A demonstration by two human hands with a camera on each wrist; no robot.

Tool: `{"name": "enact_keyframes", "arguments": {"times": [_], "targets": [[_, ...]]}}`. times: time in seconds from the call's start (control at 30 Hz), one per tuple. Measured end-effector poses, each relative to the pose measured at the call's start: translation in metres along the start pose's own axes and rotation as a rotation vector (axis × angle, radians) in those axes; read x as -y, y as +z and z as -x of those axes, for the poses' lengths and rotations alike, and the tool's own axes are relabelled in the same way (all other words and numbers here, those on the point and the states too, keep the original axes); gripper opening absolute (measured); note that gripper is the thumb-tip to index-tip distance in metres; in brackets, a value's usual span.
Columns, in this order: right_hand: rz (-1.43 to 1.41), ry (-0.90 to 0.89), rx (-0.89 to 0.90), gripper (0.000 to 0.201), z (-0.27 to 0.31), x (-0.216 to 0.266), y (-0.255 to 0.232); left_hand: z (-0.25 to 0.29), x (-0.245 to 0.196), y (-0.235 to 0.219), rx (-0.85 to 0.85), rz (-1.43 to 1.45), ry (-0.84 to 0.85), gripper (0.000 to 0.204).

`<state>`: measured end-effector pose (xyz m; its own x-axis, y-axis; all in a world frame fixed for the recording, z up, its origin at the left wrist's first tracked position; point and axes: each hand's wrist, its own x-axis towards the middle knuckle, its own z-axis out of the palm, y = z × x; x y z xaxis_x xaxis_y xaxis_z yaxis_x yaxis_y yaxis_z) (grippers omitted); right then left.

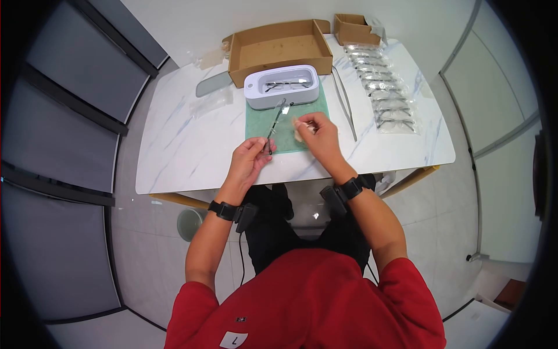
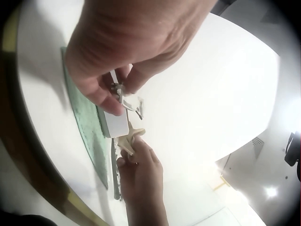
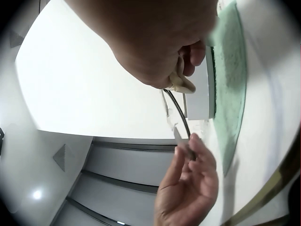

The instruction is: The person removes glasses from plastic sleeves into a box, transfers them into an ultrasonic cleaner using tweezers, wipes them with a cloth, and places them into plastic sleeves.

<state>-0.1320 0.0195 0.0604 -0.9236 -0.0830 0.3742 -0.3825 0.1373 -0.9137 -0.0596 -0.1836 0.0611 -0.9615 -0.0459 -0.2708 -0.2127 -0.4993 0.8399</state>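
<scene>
A pair of glasses (image 1: pixel 276 120) is pinched by one end in my left hand (image 1: pixel 250 160), its dark frame pointing up and away over the green cloth (image 1: pixel 256 119). My right hand (image 1: pixel 319 139) grips a small beige cloth (image 1: pixel 299 130) just to the right of the glasses, apart from them in the head view. In the left wrist view the beige cloth (image 2: pixel 126 142) bunches out of the right fingertips. The right wrist view shows the dark temple (image 3: pixel 178 110) running up from the left fingers.
A white cleaner box (image 1: pixel 267 100) with glasses inside stands on the green cloth's far part. Behind it is a cardboard tray (image 1: pixel 279 49); a small carton (image 1: pixel 351 34) stands back right. Bagged glasses (image 1: pixel 395 113) line the right, beside a grey strap (image 1: pixel 346 107). A grey case (image 1: pixel 213 85) lies left.
</scene>
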Motion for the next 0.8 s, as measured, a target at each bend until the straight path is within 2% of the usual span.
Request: {"name": "enact_keyframes", "arguments": {"times": [0.03,0.1,0.13,0.2,0.23,0.3,0.33,0.4,0.43,0.5,0.6,0.73,0.8], "targets": [[0.000,-0.002,0.003,0.015,-0.003,-0.003,-0.004,0.000,-0.001,-0.003,-0.001,0.002,0.003,0.016],[0.245,-0.100,0.047,0.019,-0.006,-0.002,-0.013,0.002,-0.002,-0.007,-0.050,-0.070,0.029,0.015],[0.246,-0.099,0.044,0.019,-0.006,-0.007,-0.017,0.003,-0.001,-0.008,-0.048,-0.071,0.028,0.015],[0.582,-0.495,0.111,0.026,-0.008,-0.012,-0.019,0.004,-0.001,-0.010,-0.058,-0.125,0.052,0.015],[0.582,-0.495,0.111,0.026,-0.007,-0.014,-0.021,0.005,0.000,-0.011,-0.058,-0.125,0.053,0.015],[0.530,-0.513,-0.008,0.032,-0.007,0.008,-0.024,0.007,0.001,-0.012,-0.007,-0.182,0.079,0.015],[0.531,-0.510,-0.005,0.032,-0.008,0.012,-0.024,0.008,0.002,-0.012,-0.009,-0.180,0.075,0.015],[0.130,-0.254,0.024,0.036,-0.006,0.017,-0.028,0.010,0.001,-0.004,-0.004,-0.322,0.087,0.014],[0.139,-0.249,0.016,0.036,-0.004,0.020,-0.031,0.009,0.003,-0.003,0.008,-0.322,0.079,0.014],[0.008,-0.088,0.061,0.035,-0.001,0.024,-0.034,0.007,0.006,-0.002,0.020,-0.362,0.098,0.015],[0.135,-0.133,0.063,0.035,-0.004,0.020,-0.042,0.009,0.007,-0.004,0.031,-0.344,0.115,0.013],[0.158,-0.121,0.103,0.035,-0.005,0.015,-0.045,0.011,0.009,-0.017,-0.012,-0.364,0.160,0.014],[0.171,-0.133,0.141,0.036,-0.002,0.017,-0.039,0.014,0.009,-0.019,0.019,-0.485,0.202,0.014]]}}
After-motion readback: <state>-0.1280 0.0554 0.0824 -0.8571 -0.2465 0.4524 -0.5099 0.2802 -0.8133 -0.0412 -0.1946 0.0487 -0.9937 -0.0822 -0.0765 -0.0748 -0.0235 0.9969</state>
